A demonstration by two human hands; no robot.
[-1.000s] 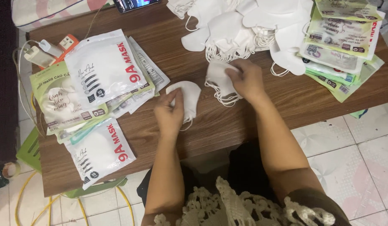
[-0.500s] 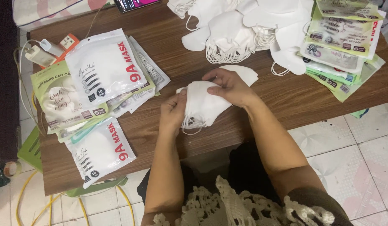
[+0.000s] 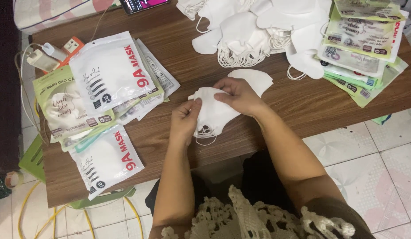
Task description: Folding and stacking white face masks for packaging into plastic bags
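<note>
Both hands are working a small stack of white masks (image 3: 213,113) just above the worktop (image 3: 170,146), near its front edge. Left hand (image 3: 184,120) is pinching the stack's 9 o'clock side, right hand (image 3: 238,95) is pressing down from 1 o'clock w/ fingers closed on the top one.

Imo the ear loops dangling at 6 o'clock could be snagging on fingers, and the stack could be sliding apart since the grip is only at the edges.

One loose mask (image 3: 255,80) is lying at 1 o'clock, just beside. Big mask pile (image 3: 254,31) at 12, filled packets (image 3: 109,71) at 9-10, flat bag stack (image 3: 365,44) at 2. Nothing's blocking tbh.
</note>
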